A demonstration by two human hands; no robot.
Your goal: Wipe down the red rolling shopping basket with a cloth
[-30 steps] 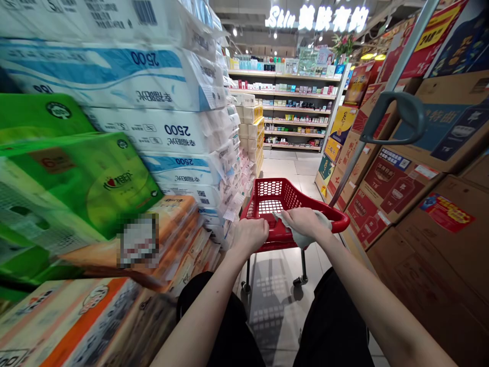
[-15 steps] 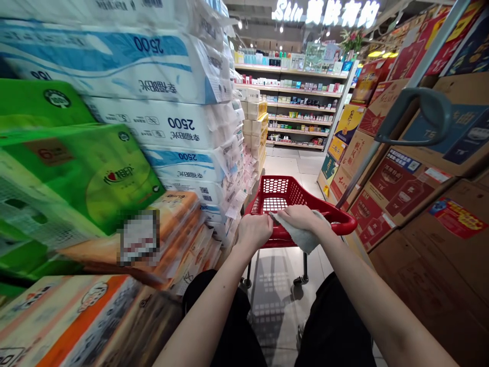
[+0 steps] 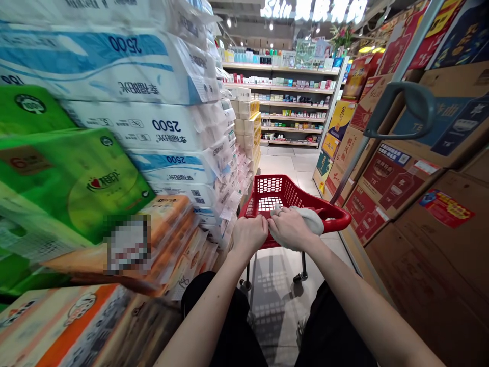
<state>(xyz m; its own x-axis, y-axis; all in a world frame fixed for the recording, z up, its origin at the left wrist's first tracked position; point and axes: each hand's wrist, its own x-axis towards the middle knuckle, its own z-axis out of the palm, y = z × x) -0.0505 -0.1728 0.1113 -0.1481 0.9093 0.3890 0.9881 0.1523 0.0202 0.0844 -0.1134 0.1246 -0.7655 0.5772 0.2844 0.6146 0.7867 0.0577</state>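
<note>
A red shopping cart with a perforated basket stands in front of me, its handle side towards me. My left hand is closed in a fist round the left part of the handle bar. Close beside it, my right hand is closed over a pale grey cloth that lies on the bar. Part of the cloth bunches above the fingers and part spreads towards the right end of the handle. The bar beneath both hands is mostly hidden, and I see no goods in the basket.
White-and-blue tissue packs are piled high on the left, with green packs and orange packs nearer. Cartons line the right, where a grey pole handle leans. Shelves stand beyond the tiled aisle.
My right hand has turned and drawn nearer along the bar, beside the left hand. The cloth, which hung below the bar, is now bunched on it. The view has shifted slightly right.
</note>
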